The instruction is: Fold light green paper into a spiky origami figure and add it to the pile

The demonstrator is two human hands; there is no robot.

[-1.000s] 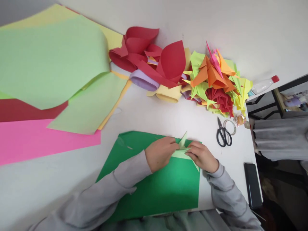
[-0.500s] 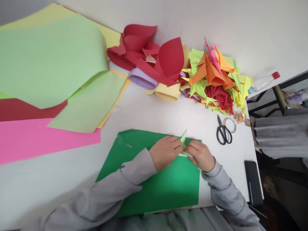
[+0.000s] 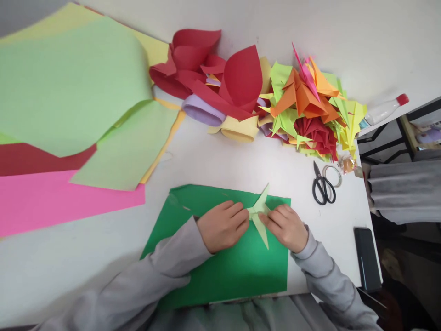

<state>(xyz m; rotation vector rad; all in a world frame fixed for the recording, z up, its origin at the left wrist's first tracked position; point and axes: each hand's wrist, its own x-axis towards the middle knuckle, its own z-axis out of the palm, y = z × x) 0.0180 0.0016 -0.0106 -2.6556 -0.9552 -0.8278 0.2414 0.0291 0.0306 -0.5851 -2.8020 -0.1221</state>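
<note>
A pale green folded paper figure (image 3: 261, 203), shaped like an origami crane with two pointed wings spread apart, is held between my hands over a dark green sheet (image 3: 234, 271). My left hand (image 3: 225, 225) pinches its left end, fingers curled in. On the other side my right hand (image 3: 286, 226) grips the right end, thumb and forefinger pressed on the body near the centre. Parts of the figure are covered by the fingers of both hands.
Large coloured sheets (image 3: 69, 87) lie at the left. Curled red paper (image 3: 243, 76) and a heap of folded figures (image 3: 303, 105) stand along the back. Black-handled scissors (image 3: 324, 189), a tape roll (image 3: 332, 176), a phone (image 3: 367, 259) and a bottle (image 3: 384, 110) are on the right.
The paper figure has turned and opened out, so both wings now show. My left hand has moved left to its end, leaving the middle visible. The view has shifted slightly.
</note>
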